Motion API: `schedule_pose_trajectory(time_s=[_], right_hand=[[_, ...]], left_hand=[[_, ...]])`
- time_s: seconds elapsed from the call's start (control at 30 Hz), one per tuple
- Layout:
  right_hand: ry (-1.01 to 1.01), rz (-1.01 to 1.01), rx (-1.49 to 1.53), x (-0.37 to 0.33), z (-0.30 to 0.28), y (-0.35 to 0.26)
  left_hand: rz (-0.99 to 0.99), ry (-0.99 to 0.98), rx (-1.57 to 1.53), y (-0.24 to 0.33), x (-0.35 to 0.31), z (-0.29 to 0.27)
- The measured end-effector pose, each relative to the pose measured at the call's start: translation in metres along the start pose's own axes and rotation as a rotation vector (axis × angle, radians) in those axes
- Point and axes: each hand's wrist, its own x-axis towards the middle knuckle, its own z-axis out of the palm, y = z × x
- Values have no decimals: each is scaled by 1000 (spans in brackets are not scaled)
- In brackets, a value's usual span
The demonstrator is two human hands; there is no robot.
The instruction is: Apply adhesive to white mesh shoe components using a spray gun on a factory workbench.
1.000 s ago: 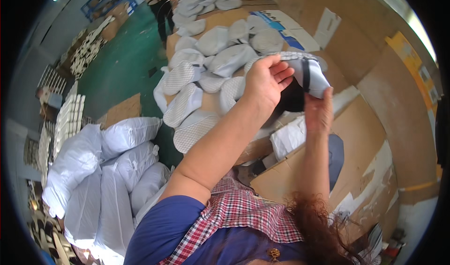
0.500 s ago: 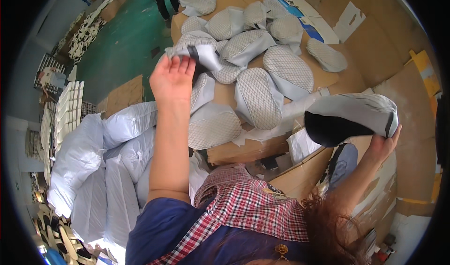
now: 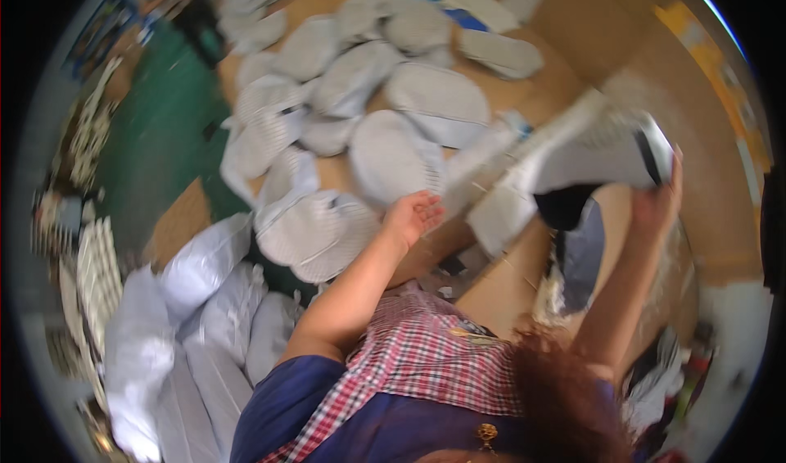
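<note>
My right hand (image 3: 659, 201), raised at the right, grips one end of a grey fabric slipper (image 3: 598, 156) with a black inside and a dark band near the held end. My left hand (image 3: 416, 217) is empty, fingers loosely apart, over the near edge of the cardboard-covered table, close to a grey slipper (image 3: 391, 156) lying with its patterned sole up. Another slipper (image 3: 301, 227) rests at the near left corner of the pile. Motion blurs the whole picture somewhat.
Several more slippers (image 3: 438, 99) are spread and overlapped across the cardboard. Stuffed white bags (image 3: 205, 258) stand at the left beside the green floor (image 3: 168, 127). Tall cardboard walls (image 3: 655, 78) close off the right side. A person's dark-clothed legs (image 3: 196, 29) show at the far left.
My left hand has let go of a slipper at the pile's left side and come right and nearer, empty. My right hand still holds its slipper. The view has shifted and tilted.
</note>
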Motion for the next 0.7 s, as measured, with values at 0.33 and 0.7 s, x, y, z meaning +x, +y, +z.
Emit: schedule_pose_trajectory(time_s=[0.33,0.7], right_hand=[[64,-254,110,41,35,-81],[713,271,69,-215,-197,21]], left_hand=[[-100,-1128,-66,-56,13,335],[-224,-303,-40,-234,6,159]])
